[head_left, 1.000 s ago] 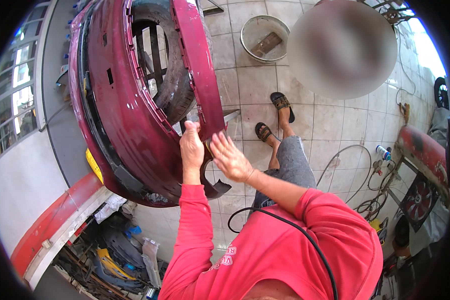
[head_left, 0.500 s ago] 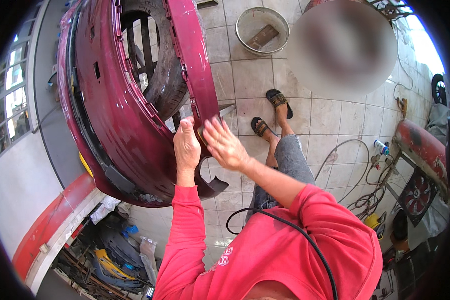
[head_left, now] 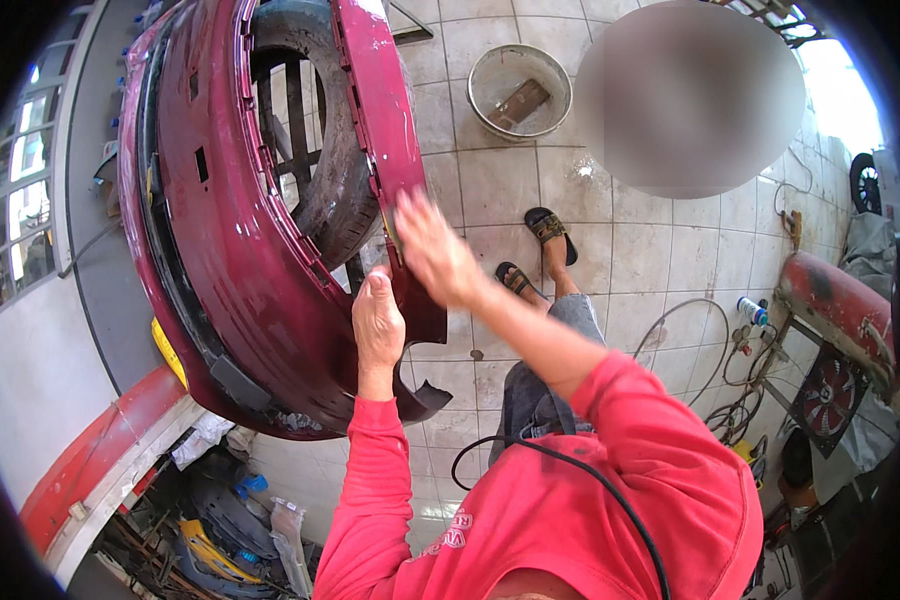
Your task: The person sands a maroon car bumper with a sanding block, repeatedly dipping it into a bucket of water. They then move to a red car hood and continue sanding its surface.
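Note:
A maroon car bumper [head_left: 210, 220] with a narrow upper strip [head_left: 385, 85] rests on a tyre [head_left: 338, 205]. My left hand [head_left: 378, 325] is closed on the bumper's edge near its lower opening, thumb uppermost, fingertips hidden behind it. Just above, my right hand [head_left: 435, 255], blurred by motion, presses flattened fingers on a thin yellow pad [head_left: 395, 232] against the strip.
A bucket [head_left: 485, 70] with a brown block inside stands on the tiled floor. To the right lie hoses, a can [head_left: 750, 310], a fan [head_left: 828, 395] and a red tank [head_left: 835, 290]. A red-edged ledge [head_left: 90, 450] and piled panels are at left.
My right hand has moved up along the strip with the pad. The bumper and my left hand sit a little lower in the picture than half a second ago.

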### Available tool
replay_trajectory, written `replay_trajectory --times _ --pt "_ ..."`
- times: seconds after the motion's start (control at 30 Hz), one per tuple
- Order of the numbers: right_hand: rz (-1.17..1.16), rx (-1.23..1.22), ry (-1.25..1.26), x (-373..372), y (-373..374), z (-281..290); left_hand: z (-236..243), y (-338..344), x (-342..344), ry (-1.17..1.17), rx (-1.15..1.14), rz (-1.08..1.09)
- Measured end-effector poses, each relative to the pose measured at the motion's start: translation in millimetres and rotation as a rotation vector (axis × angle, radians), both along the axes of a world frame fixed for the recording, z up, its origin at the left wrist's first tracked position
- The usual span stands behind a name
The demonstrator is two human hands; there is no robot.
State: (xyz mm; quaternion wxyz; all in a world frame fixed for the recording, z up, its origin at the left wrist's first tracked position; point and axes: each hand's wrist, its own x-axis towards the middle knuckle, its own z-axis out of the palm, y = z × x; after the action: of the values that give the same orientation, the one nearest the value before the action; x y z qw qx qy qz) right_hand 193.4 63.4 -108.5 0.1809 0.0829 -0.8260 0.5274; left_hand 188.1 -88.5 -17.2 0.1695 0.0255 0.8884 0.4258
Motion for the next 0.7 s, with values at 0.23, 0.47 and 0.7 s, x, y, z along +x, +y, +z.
replay_trajectory --times 0.23,0.47,0.7 --pt "-0.157 -0.055 0.046 -78.8 26.8 21.0 5.5 9.9 -0.5 0.004 -0.048 -0.014" --pt "-0.073 -0.078 0.023 41.4 -29.4 -9.7 0.6 3.6 0.3 0.042 -0.024 0.0" --pt "-0.136 -1.361 -0.623 -189.9 162.1 64.5 15.9 18.6 2.7 0.159 -0.018 -0.033"
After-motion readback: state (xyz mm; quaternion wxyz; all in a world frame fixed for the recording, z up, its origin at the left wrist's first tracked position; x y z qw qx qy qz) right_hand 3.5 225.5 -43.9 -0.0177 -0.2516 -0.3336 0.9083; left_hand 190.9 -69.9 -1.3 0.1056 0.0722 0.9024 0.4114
